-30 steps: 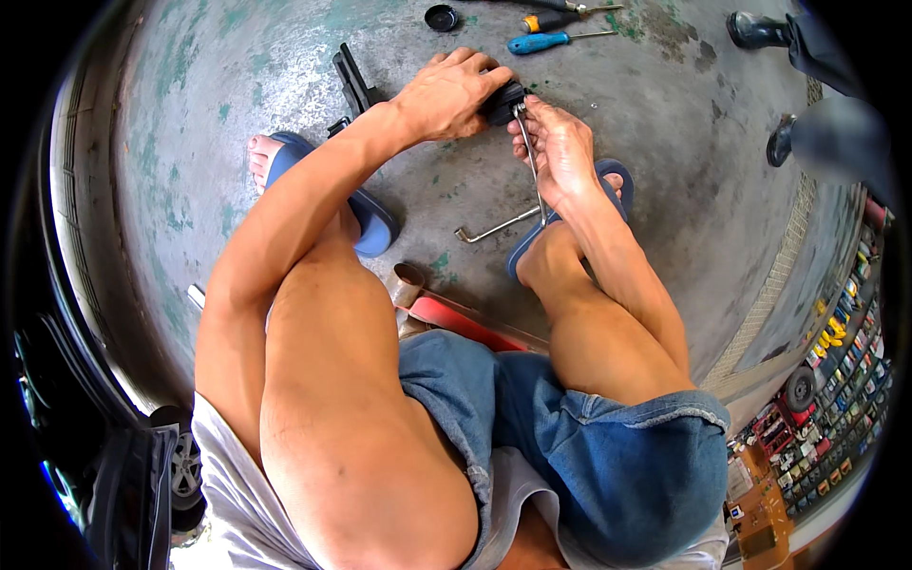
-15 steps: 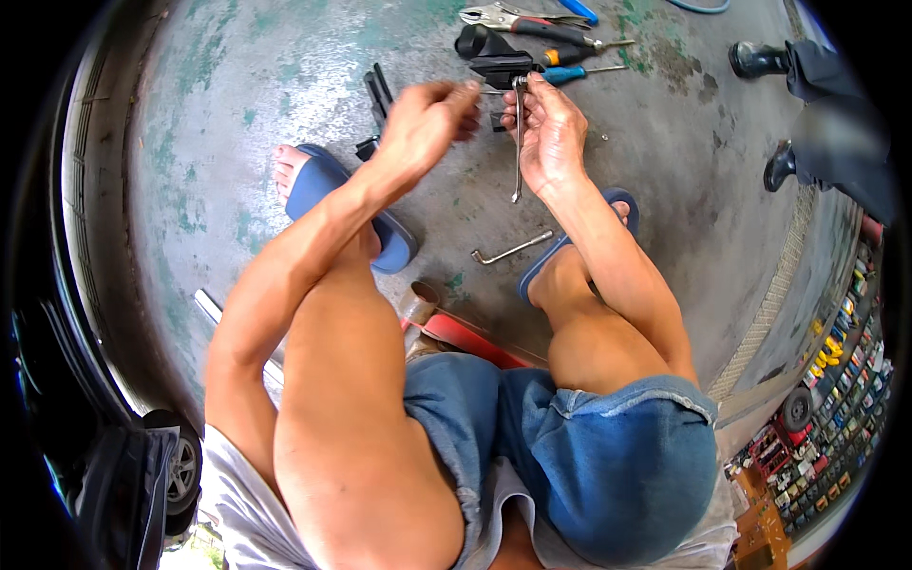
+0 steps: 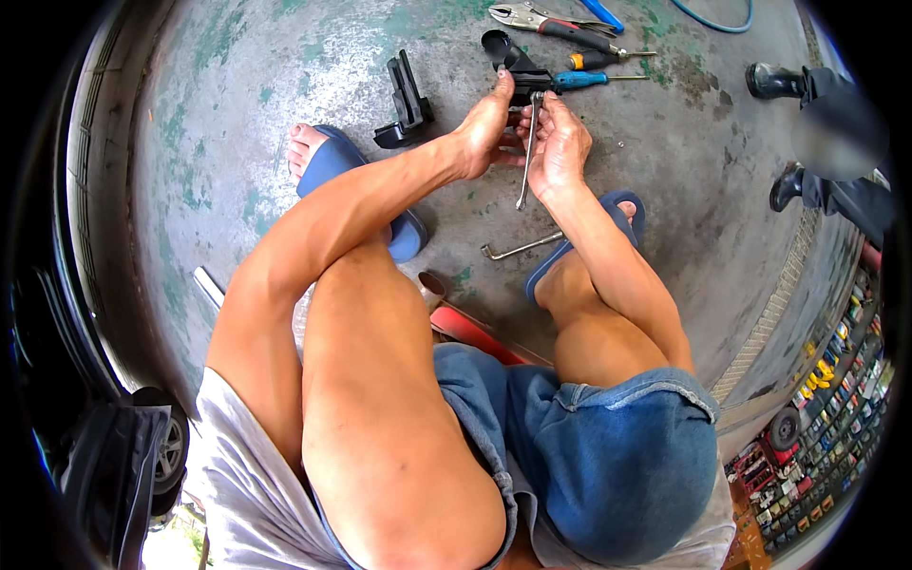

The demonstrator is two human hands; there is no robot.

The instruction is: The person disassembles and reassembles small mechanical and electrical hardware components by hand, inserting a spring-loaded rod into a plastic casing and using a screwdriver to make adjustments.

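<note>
- While a dark, angular black plastic part (image 3: pixel 532 84) is held above the grey, green-flecked concrete floor (image 3: pixel 679 247), a long silver metal wrench (image 3: pixel 525 161) is set with its upper end against the part's near edge.
- The wrench is pinched near that end by the thumb and fingers of the right hand (image 3: pixel 560 142), just below the part.
- The part's left end is touched by the thumb of the left hand (image 3: pixel 489 128); whether it is gripped from beneath by the fingers cannot be told.
- Just beyond the part, a round black cup-shaped piece (image 3: pixel 496 40) is seen; whether the two are joined is unclear.
- To the part's left, a slotted black plastic bracket (image 3: pixel 408 100) is laid; just to its right, a blue-handled screwdriver (image 3: pixel 581 80).
- Nearer the body than the part, a bent silver socket wrench (image 3: pixel 518 247) is left beside a blue sandal (image 3: pixel 546 271).
- Judged by the pose, a fastener is being worked; a well-seated wrench end and a steadied part seem called for.
</note>
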